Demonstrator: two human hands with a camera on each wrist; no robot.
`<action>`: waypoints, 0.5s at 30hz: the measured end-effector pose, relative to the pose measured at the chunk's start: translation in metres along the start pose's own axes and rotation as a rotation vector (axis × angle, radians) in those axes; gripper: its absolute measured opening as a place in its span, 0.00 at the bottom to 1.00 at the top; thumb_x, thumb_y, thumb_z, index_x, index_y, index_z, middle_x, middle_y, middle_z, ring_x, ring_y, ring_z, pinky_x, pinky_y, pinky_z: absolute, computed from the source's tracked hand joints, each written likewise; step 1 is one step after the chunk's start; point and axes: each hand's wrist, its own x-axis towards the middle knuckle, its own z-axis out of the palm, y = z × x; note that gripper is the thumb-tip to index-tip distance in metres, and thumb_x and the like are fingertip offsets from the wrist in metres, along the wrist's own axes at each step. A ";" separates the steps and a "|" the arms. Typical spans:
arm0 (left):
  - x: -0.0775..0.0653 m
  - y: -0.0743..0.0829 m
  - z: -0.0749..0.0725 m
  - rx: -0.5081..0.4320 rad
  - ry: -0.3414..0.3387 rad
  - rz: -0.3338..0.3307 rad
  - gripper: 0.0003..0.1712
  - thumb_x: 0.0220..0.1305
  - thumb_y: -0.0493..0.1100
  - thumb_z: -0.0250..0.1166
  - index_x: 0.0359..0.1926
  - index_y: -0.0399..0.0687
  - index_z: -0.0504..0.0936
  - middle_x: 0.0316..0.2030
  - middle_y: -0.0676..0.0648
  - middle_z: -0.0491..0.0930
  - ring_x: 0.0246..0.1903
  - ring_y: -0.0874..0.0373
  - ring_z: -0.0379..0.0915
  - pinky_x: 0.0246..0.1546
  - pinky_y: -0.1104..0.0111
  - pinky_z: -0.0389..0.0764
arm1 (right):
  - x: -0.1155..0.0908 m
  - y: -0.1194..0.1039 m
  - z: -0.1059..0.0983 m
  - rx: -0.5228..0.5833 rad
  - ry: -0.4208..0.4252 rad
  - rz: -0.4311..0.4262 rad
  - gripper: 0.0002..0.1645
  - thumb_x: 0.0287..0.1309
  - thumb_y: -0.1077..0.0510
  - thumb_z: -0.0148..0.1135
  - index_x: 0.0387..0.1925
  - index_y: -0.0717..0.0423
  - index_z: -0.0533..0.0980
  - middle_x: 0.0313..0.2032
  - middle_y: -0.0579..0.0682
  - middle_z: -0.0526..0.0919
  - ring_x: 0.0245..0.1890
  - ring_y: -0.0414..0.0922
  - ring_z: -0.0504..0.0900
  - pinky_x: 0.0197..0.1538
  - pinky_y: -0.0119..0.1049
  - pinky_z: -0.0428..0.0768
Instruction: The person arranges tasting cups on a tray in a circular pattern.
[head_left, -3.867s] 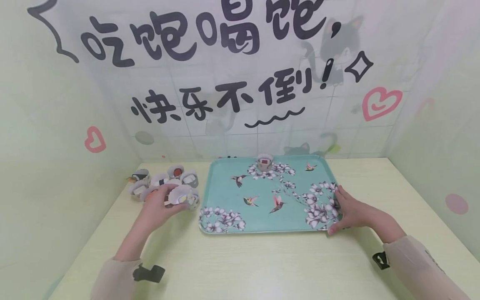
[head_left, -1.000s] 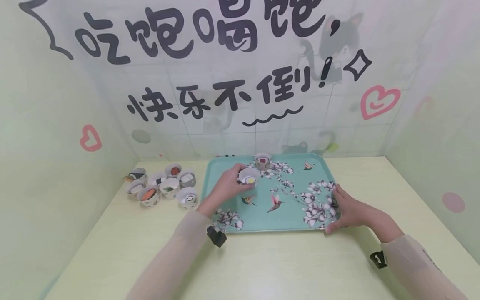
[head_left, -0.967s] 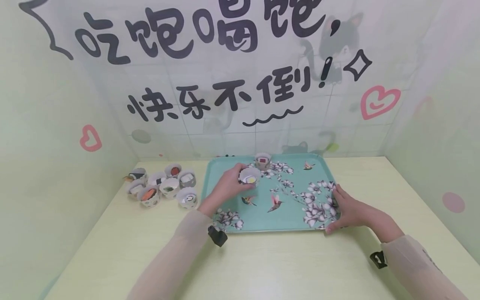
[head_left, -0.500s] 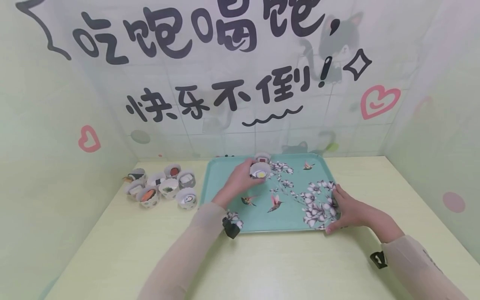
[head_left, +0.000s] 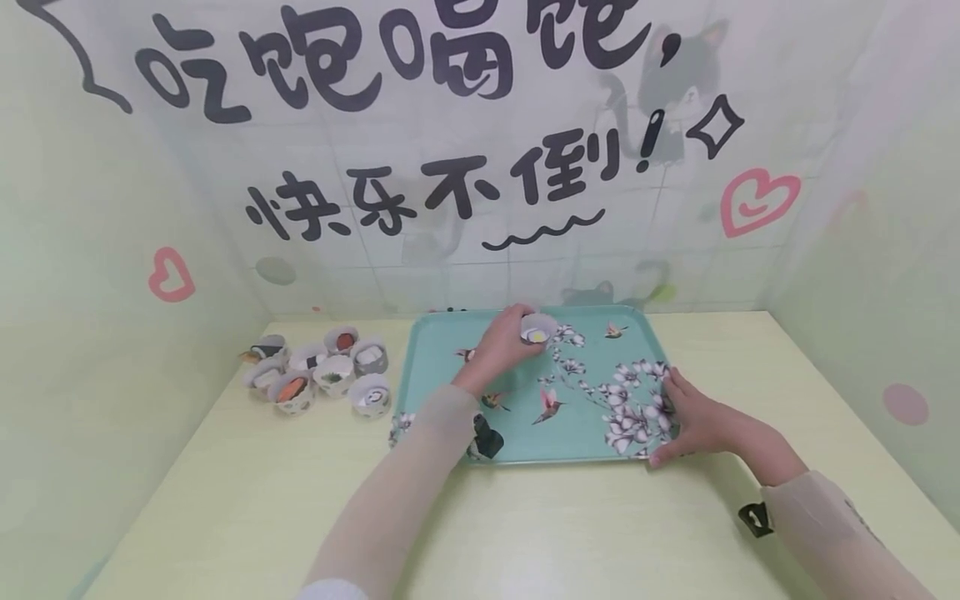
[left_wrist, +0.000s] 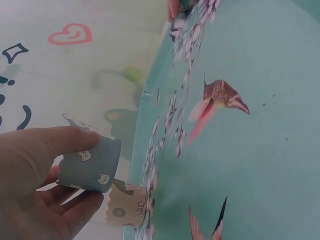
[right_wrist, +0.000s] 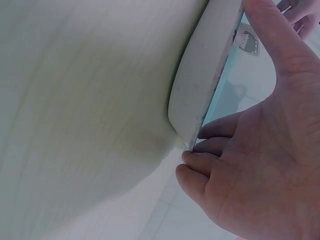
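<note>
My left hand [head_left: 504, 343] holds a paper baking cup [head_left: 538, 331] over the back of the turquoise tray [head_left: 581, 433]. Inside the cup is something white with a yellow spot. In the left wrist view this cup [left_wrist: 95, 162] is grey with small bear prints, pinched between thumb and fingers and tilted. A beige printed cup [left_wrist: 127, 206] stands on the tray just beyond it, hidden behind the held cup in the head view. My right hand [head_left: 705, 423] grips the tray's front right corner, its thumb at the front edge and its fingers along the right rim.
Several paper cups [head_left: 333, 375] with small food-like pieces in them are grouped on the pale wooden table [head_left: 570, 533], left of the tray. A wall [head_left: 420, 275] with lettering rises right behind the tray.
My left hand has carried the cup from the group at the left across the tray to its back middle, over the cup standing there. The right hand has stayed at the tray's corner.
</note>
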 end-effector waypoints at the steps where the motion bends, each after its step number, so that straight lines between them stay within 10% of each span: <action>1: 0.003 0.001 0.002 0.008 -0.002 0.000 0.34 0.61 0.46 0.71 0.66 0.47 0.69 0.61 0.44 0.74 0.60 0.50 0.71 0.63 0.56 0.76 | 0.000 0.000 0.000 -0.002 0.001 0.000 0.84 0.35 0.37 0.81 0.71 0.84 0.39 0.71 0.83 0.34 0.72 0.78 0.40 0.71 0.70 0.52; 15: 0.031 0.002 0.022 0.130 0.064 -0.016 0.34 0.60 0.50 0.72 0.64 0.53 0.70 0.59 0.48 0.75 0.56 0.53 0.74 0.56 0.57 0.80 | 0.001 0.002 0.001 -0.011 -0.005 0.008 0.85 0.35 0.36 0.81 0.71 0.83 0.39 0.72 0.82 0.33 0.73 0.77 0.39 0.72 0.69 0.51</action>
